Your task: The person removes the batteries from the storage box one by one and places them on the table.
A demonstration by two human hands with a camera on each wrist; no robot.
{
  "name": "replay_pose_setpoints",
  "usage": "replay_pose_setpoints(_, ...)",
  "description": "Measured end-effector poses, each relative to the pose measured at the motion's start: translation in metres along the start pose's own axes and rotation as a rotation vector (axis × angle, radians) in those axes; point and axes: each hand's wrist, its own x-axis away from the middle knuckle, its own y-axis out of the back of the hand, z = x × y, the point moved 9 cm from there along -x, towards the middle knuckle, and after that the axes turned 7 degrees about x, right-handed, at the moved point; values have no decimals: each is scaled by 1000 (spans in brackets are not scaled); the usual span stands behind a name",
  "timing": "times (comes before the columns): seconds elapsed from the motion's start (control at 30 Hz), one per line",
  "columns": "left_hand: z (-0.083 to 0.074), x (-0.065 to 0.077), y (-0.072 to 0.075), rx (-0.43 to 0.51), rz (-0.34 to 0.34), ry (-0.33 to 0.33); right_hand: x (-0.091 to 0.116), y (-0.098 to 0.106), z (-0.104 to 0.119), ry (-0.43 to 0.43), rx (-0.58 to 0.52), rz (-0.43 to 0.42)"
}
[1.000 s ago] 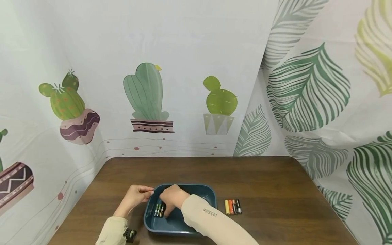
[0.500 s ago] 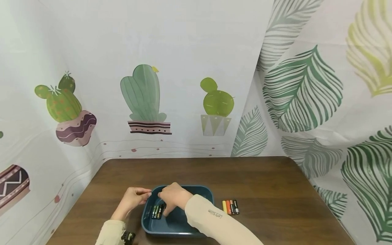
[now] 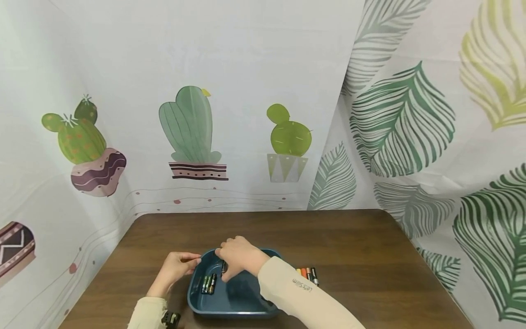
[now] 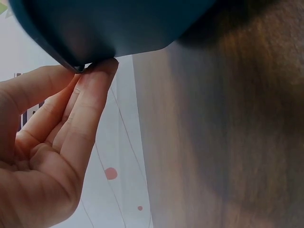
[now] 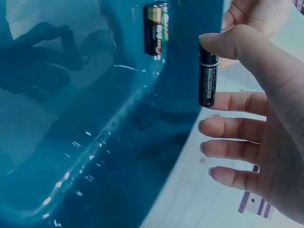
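A blue plastic tray (image 3: 233,314) stands on the table in the head view. My left hand (image 3: 174,271) pinches its far left corner; in the left wrist view, thumb and fingertips meet at the rim. Over the tray, my right hand (image 3: 241,257) holds a black battery (image 5: 208,80) by its two ends, between thumb and index finger. The other fingers of that hand are spread apart. A few batteries (image 3: 209,283) with dark, green and gold wrappers lie side by side on the tray floor at the left.
Right of the tray, several batteries (image 3: 309,274) in yellow, orange and black lie in a row on the brown wooden table (image 3: 361,256), partly behind the right sleeve (image 3: 304,292). A printed curtain (image 3: 246,55) hangs behind the table.
My right hand has lifted the black battery off the group in the tray and moved it up and to the right. The left hand keeps its pinch on the rim. The view shifts slightly.
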Motion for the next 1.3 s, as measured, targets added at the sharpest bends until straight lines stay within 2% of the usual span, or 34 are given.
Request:
replay_pose_setpoints(0.27, 0, 1, 2, 4, -8, 8, 19, 10, -9, 6, 4, -43)
replay_pose_setpoints(0.5, -1, 1, 2, 0, -8, -3, 39, 17, -16, 29, 9, -174)
replay_pose_setpoints(0.7, 1, 1, 4, 2, -23, 7, 59, 19, -27, 18, 4, -241)
replay_pose_setpoints(0.9, 0, 1, 3, 1, -15, -10, 75, 14, -38, 6, 16, -263)
replay_pose_setpoints(1.03, 1, 0, 2, 2, -27, 1, 86, 10, -45, -4, 12, -276)
replay_pose_setpoints(1.3, 4, 1, 3, -3, -36, 6, 111, -5, -64, -13, -50, -284)
